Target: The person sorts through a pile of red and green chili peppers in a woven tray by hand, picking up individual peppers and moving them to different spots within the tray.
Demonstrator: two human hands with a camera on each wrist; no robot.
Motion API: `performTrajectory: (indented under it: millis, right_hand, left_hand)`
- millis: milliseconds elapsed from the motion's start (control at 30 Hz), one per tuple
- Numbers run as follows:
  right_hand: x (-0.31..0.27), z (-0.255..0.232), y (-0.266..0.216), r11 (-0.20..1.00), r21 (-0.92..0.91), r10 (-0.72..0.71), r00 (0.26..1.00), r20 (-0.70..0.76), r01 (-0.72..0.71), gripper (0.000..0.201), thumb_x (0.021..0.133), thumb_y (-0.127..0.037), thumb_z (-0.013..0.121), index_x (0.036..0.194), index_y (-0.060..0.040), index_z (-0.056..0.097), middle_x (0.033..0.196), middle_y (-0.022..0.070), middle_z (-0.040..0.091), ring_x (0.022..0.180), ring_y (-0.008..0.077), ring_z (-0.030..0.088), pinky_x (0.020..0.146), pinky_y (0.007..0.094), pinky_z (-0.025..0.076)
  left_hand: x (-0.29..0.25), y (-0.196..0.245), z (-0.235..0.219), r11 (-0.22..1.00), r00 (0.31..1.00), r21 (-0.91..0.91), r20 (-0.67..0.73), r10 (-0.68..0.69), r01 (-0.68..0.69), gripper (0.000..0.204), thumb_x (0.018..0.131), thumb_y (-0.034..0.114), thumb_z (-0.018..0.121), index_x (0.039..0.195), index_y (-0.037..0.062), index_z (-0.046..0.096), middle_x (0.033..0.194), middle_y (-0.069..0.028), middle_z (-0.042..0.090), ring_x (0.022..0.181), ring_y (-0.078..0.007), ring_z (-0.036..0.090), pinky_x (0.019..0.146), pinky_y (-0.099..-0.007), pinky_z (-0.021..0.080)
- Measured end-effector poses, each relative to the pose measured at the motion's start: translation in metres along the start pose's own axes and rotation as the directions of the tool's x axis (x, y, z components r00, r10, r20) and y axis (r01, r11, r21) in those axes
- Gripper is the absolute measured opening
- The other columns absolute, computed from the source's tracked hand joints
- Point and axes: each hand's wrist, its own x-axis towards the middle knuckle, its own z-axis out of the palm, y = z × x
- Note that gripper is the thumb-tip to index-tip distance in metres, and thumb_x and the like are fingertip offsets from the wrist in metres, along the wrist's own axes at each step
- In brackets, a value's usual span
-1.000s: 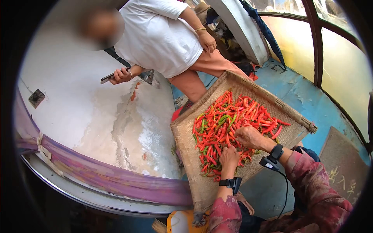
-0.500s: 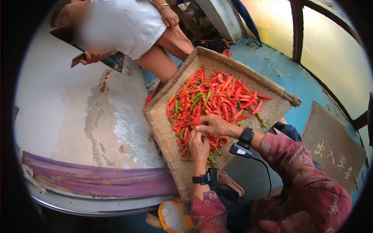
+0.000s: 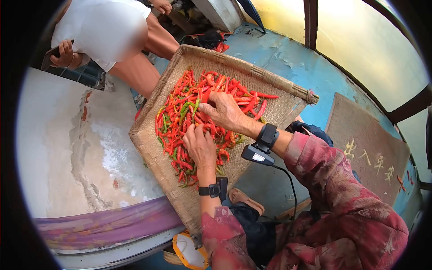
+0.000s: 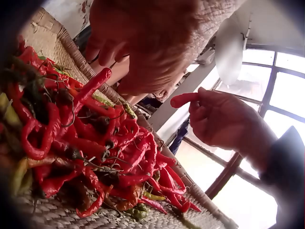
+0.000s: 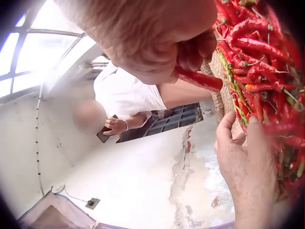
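A heap of red chili peppers (image 3: 180, 153), with a few green ones (image 3: 186, 109) among them, lies in a woven bamboo tray (image 3: 148, 135). Above the heap, my right hand (image 3: 228, 111) pinches one red chili pepper (image 4: 185, 99), whose end juts past the fingers in both wrist views. My left hand (image 3: 201, 147) is lower over the near left part of the heap, its fingertips right at the peppers. In the right wrist view, the left thumb and forefinger are spread apart with no pepper between them.
Beyond the tray stands a person in a white shirt (image 3: 96, 33), holding a phone (image 3: 53, 56). A doormat (image 3: 366, 146) lies at the right on the blue floor (image 3: 288, 58). Purple cloth (image 3: 112, 225) is at the lower left; a cable (image 3: 292, 189) hangs from the right wrist camera.
The head view has swung, so the tray sits further left in it. My hands, close together half a second ago, are now apart, the right one further up over the heap.
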Motion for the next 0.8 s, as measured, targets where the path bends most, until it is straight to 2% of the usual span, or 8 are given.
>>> performTrajectory:
  millis: [100,167,200,367,433,500,600,800]
  right_hand:
    - [0.01,-0.036,-0.016,0.997,0.057,-0.041,0.993,-0.108,0.047,0.026,0.084,-0.021,0.059,0.08,0.0039,0.059,0.062,0.0174,0.056,0.06,0.023,0.058,0.056,0.0379,0.043]
    - [0.012,-0.049,-0.015,0.989,0.146,-0.009,0.987,-0.159,0.032,0.025,0.084,-0.021,0.059,0.084,0.0041,0.06,0.066,0.0145,0.059,0.065,0.0186,0.06,0.061,0.034,0.047]
    - [0.014,-0.054,-0.009,0.999,0.036,-0.005,0.987,-0.163,0.011,0.024,0.085,-0.021,0.059,0.088,0.0029,0.061,0.069,0.0113,0.062,0.068,0.015,0.06,0.065,0.0309,0.048]
    - [0.011,-0.086,-0.02,0.995,0.089,0.051,0.995,-0.092,-0.042,0.021,0.086,-0.019,0.057,0.087,0.0018,0.061,0.073,0.0073,0.063,0.068,0.0118,0.057,0.063,0.0281,0.046]
    - [0.012,-0.096,-0.018,0.99,0.127,0.066,0.997,-0.034,-0.061,0.02,0.087,-0.017,0.056,0.087,0.0027,0.06,0.074,0.0063,0.063,0.068,0.0109,0.056,0.063,0.0275,0.046]
    - [0.013,-0.097,-0.007,0.985,0.164,0.064,0.997,-0.049,-0.055,0.019,0.088,-0.016,0.055,0.088,0.0031,0.059,0.074,0.0059,0.063,0.068,0.0103,0.056,0.063,0.0273,0.046]
    - [0.013,-0.098,-0.005,0.97,0.241,0.019,0.989,-0.145,0.016,0.019,0.082,-0.015,0.058,0.077,0.0032,0.06,0.065,0.0132,0.062,0.06,0.0223,0.06,0.059,0.0346,0.046]
    - [0.012,-0.095,-0.006,0.983,0.186,0.014,0.992,-0.129,0.01,0.021,0.081,-0.017,0.06,0.076,0.0029,0.06,0.063,0.0159,0.06,0.058,0.0264,0.059,0.057,0.0361,0.045]
  left_hand:
    - [0.029,0.036,0.037,0.963,0.955,-0.018,0.127,0.269,-0.269,0.043,0.076,0.014,0.062,0.116,0.0043,0.05,0.115,-0.0154,0.05,0.108,-0.0363,0.044,0.093,-0.0462,0.034]
    - [0.051,0.048,0.083,0.909,0.912,-0.123,0.06,0.407,-0.398,0.044,0.079,0.023,0.058,0.118,0.0017,0.05,0.116,-0.0165,0.051,0.109,-0.0373,0.043,0.096,-0.0521,0.029]
    - [0.059,0.051,0.098,0.911,0.913,-0.116,0.057,0.404,-0.395,0.044,0.079,0.023,0.058,0.118,0.0017,0.05,0.116,-0.0165,0.051,0.109,-0.0373,0.043,0.096,-0.0521,0.029]
    - [0.096,0.063,0.159,0.886,0.937,0.314,0.197,0.29,-0.34,0.048,0.082,0.032,0.053,0.122,0.0047,0.049,0.122,-0.0149,0.049,0.112,-0.0424,0.042,0.094,-0.0594,0.027]
    - [0.108,0.07,0.149,0.86,0.94,0.39,0.22,0.262,-0.331,0.049,0.083,0.034,0.052,0.122,0.0053,0.049,0.123,-0.0146,0.048,0.112,-0.0435,0.041,0.094,-0.0609,0.027]
    - [0.127,0.064,0.114,0.923,0.812,0.351,0.577,-0.08,-0.158,0.045,0.081,0.033,0.055,0.122,0.0139,0.051,0.128,-0.0113,0.044,0.111,-0.0438,0.043,0.089,-0.061,0.032]
    - [0.13,0.043,0.092,0.887,0.821,0.442,0.551,-0.148,-0.136,0.041,0.079,0.024,0.06,0.119,0.0188,0.052,0.128,-0.0113,0.041,0.109,-0.0401,0.047,0.084,-0.0545,0.04]
    - [0.092,-0.036,0.026,0.896,0.878,0.438,0.399,-0.264,0.07,0.038,0.072,0.021,0.069,0.105,0.0101,0.053,0.104,-0.0207,0.049,0.091,-0.0395,0.058,0.076,-0.0446,0.049]
